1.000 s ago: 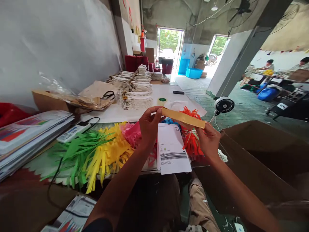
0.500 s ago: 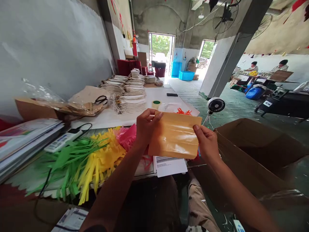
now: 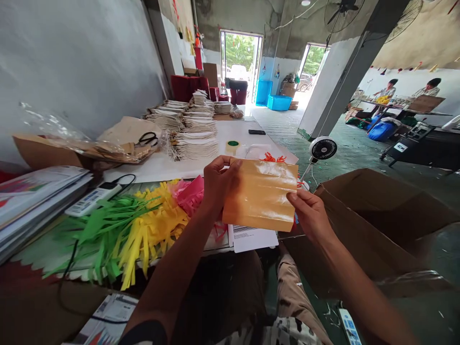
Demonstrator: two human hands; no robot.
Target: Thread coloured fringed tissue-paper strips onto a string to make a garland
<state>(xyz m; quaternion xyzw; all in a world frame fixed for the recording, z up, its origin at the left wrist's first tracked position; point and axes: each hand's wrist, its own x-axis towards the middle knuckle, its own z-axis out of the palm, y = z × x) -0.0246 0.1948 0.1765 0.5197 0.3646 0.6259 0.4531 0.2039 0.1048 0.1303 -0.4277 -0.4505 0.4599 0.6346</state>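
Observation:
A glossy orange-yellow paper sheet [image 3: 260, 196], lightly creased, is stretched between my two hands above the table's front edge. My left hand [image 3: 220, 184] pinches its upper left corner, thumb on the near face. At the right edge, my right hand [image 3: 309, 211] pinches it between thumb and fingers. Below the sheet, a white printed paper with barcode-like lines [image 3: 255, 239] shows in part. Left of my left hand lie fringed tissue paper strips in pink [image 3: 190, 194], yellow [image 3: 154, 220] and green [image 3: 108, 227]. Whatever is behind the sheet is hidden.
Stacks of white paper pieces [image 3: 196, 139], a tape roll [image 3: 233, 145], a phone [image 3: 256, 132] and scissors [image 3: 147, 139] lie on the table. An open cardboard box [image 3: 359, 230] stands at right, near a small fan [image 3: 323, 148]. Two people [image 3: 388, 91] sit far right.
The camera view has tilted down slightly. The sheet has tipped a little in my hands, so its shine has shifted toward the upper right; both hands keep their hold.

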